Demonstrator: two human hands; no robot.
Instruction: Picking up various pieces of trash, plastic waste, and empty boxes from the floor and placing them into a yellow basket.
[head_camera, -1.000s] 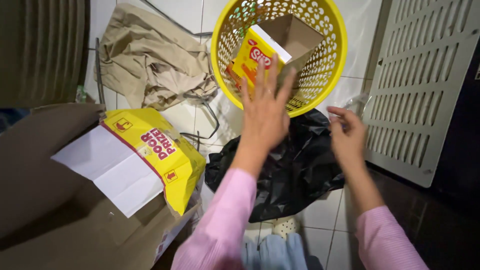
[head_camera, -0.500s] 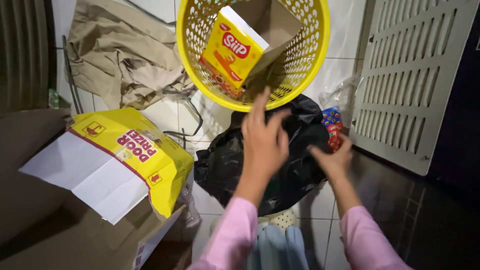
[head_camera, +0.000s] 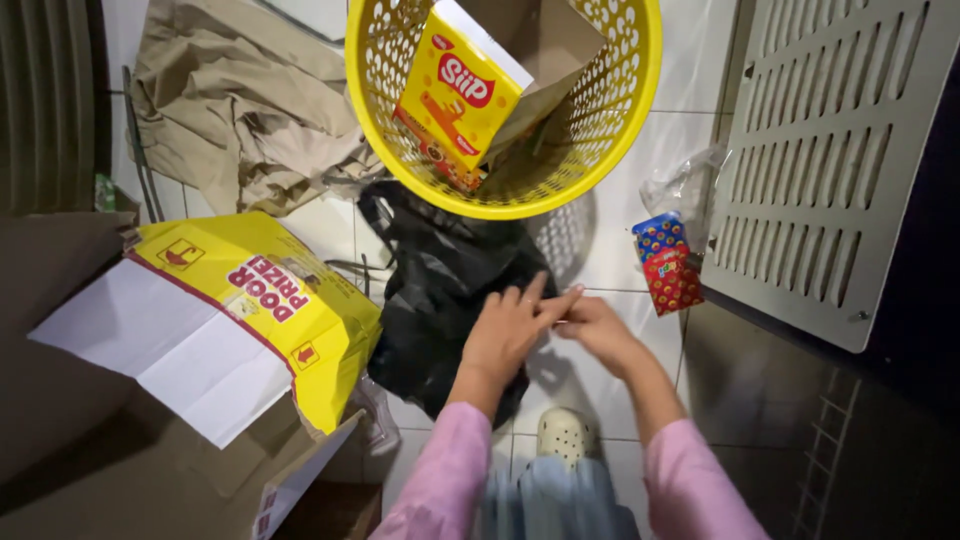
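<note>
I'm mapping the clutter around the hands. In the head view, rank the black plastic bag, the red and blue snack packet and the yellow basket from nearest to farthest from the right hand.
1. Black plastic bag: just left of the right hand, at its fingertips.
2. Red and blue snack packet: on the floor tiles, up and to the right.
3. Yellow basket: farther up, at the frame's top.

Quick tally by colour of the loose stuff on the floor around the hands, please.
Yellow: 3 – basket, carton inside it, flattened box
Black: 1 – plastic bag, left hand on it
Red-blue: 1 – snack packet
Beige: 1 – cloth
Total: 6
</note>
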